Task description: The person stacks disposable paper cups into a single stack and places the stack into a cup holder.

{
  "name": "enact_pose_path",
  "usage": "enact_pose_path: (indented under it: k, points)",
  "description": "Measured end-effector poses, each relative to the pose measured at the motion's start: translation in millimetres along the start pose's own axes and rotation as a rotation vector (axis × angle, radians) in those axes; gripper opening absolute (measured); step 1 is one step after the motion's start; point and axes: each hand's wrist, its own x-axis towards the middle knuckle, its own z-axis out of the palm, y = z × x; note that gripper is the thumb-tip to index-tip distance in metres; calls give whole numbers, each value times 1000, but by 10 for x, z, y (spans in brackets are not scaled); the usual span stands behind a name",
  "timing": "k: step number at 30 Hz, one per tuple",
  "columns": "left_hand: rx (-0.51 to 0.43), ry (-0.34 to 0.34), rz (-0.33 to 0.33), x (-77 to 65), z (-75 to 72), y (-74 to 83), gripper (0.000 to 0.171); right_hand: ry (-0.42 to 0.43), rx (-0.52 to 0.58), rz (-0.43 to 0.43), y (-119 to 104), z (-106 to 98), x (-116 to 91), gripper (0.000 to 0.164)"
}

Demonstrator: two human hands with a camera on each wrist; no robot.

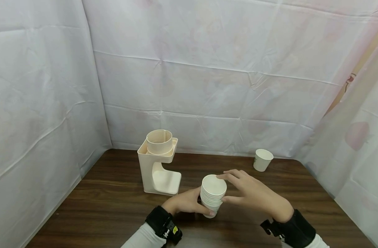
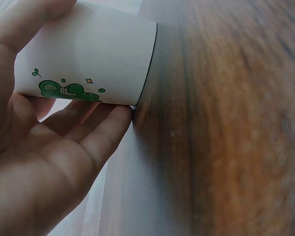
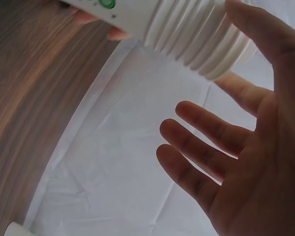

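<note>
A stack of nested white paper cups point(image 1: 211, 203) stands on the dark wood table, held low down by my left hand point(image 1: 187, 201). The left wrist view shows that hand's thumb and fingers around the lowest cup point(image 2: 98, 49), which has a green printed pattern; its base is close to the wood. My right hand point(image 1: 252, 194) reaches in from the right, thumb and index finger at the rim of the top cup point(image 1: 213, 185). In the right wrist view, the thumb and index finger pinch the stacked rims point(image 3: 201, 39) while the other fingers point(image 3: 191, 147) stay extended.
A cream cup holder stand point(image 1: 148, 172) with a round tube point(image 1: 159, 143) on top is left of the stack. One single paper cup point(image 1: 262, 160) stands at the back right. White cloth point(image 1: 207, 86) hangs behind the table point(image 1: 114, 199) and along its sides.
</note>
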Motion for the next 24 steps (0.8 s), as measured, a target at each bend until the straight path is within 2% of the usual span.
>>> enact_pose_path:
  k: [16,24]
  points:
    - [8,24,10,-14,31,5,72,32,15,108,254,-57,-162,57]
    - [8,28,36,-13,36,32,71,89,16,111,480,-62,-154,52]
